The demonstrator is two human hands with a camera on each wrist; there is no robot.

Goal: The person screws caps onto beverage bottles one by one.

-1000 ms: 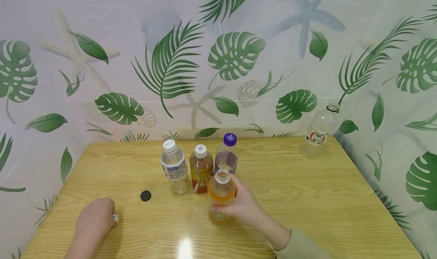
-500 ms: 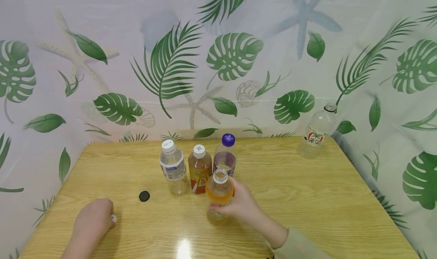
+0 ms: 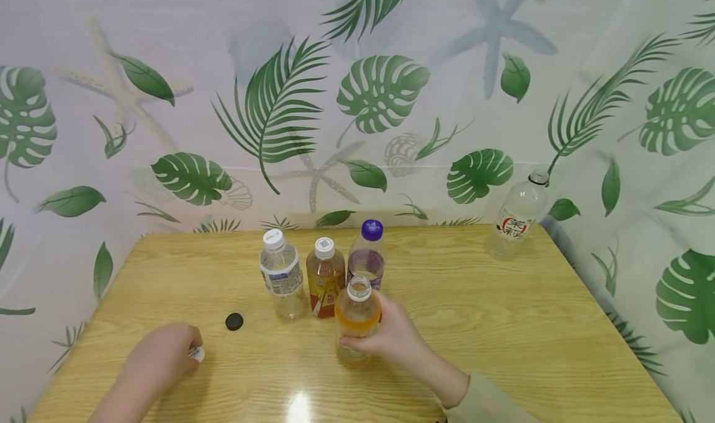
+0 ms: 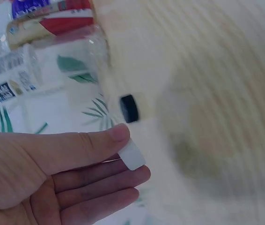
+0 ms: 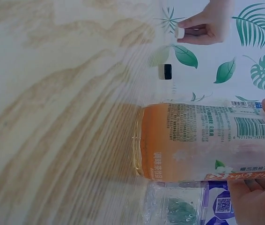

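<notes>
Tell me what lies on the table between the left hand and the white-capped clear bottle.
A black cap lies between the left hand and that bottle; the head view shows it.

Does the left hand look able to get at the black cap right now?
Probably yes: the black cap sits near the left hand with nothing visible between them, though that hand pinches a white cap and may need to release it first.

The left hand (image 3: 162,356) pinches, the right hand (image 3: 388,332) grips, well apart.
</notes>
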